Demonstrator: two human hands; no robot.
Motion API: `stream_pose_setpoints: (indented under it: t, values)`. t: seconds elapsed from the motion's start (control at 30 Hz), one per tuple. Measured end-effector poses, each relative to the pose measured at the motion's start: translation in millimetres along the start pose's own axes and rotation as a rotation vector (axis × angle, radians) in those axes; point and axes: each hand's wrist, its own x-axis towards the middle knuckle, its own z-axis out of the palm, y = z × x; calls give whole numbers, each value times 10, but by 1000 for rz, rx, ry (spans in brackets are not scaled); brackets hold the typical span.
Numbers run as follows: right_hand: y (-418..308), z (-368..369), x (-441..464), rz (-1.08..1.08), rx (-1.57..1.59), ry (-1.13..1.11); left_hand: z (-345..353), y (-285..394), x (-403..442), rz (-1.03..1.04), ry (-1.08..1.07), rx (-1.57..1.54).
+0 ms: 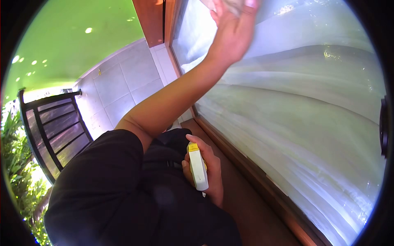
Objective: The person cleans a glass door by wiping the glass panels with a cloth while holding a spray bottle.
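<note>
My left arm stretches up to the large glass pane, and my left hand (pixel 234 35) is at the top edge of view, partly cut off. A pale, cloth-like thing (pixel 232 5) shows between its fingers, blurred. Low in front of my body, my right hand (pixel 211 170) is wrapped round a white spray bottle (pixel 198 172) with a yellow nozzle at its upper end. Behind the glass pane (pixel 295 123) hang white, folded curtains.
A brown wooden frame (pixel 246 168) borders the glass, with a brown ledge (pixel 242 205) beside it. Leftward are pale floor tiles (pixel 119 82), a green wall (pixel 90 37), a black metal railing (pixel 59 123) and plants (pixel 16 160). A dark round object (pixel 384 127) sits at the right edge.
</note>
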Motion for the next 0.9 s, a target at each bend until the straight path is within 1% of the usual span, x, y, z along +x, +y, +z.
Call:
stream_pose_setpoints:
  t: [0.03, 0.17, 0.23, 0.27, 0.33, 0.37, 0.47, 0.57, 0.63, 0.67, 0.73, 0.83, 0.9]
  values:
    - [-1, -3, -8, 11, -7, 5, -50, -157, 33, -76, -12, -23]
    - [-13, 0, 46, -81, -80, 34, -259, -996, -51, -379, -60, -114]
    - [7, 9, 63, -127, -107, 45, -241, -1430, -195, -448, 48, 20]
    - [14, 16, 47, -78, -82, 34, -244, -1625, -306, -482, 104, 87]
    - [21, 28, 2, 18, -34, 13, -306, -1979, -560, -692, 74, 76]
    - [25, 29, 5, 7, -29, 14, -351, -2088, -625, -796, 60, 69]
    - [41, 35, 22, -5, -13, 15, -513, -2000, -988, -897, -82, -124]
    - [12, 50, 13, 21, -6, 17, -399, -1319, -1180, -783, -113, -94]
    - [34, 42, 16, 14, -17, 18, -329, -807, -1226, -663, -147, -102]
    - [38, 41, 20, 9, -21, 20, -303, -555, -1183, -602, -162, -106]
    - [37, 44, 22, -2, -31, 23, -265, -44, -940, -566, -241, -187]
    - [31, 48, 8, 7, -51, 3, -107, 291, -484, -119, -141, -121]
    - [8, 40, 5, 28, -48, 3, -20, 289, -249, 173, -73, -76]
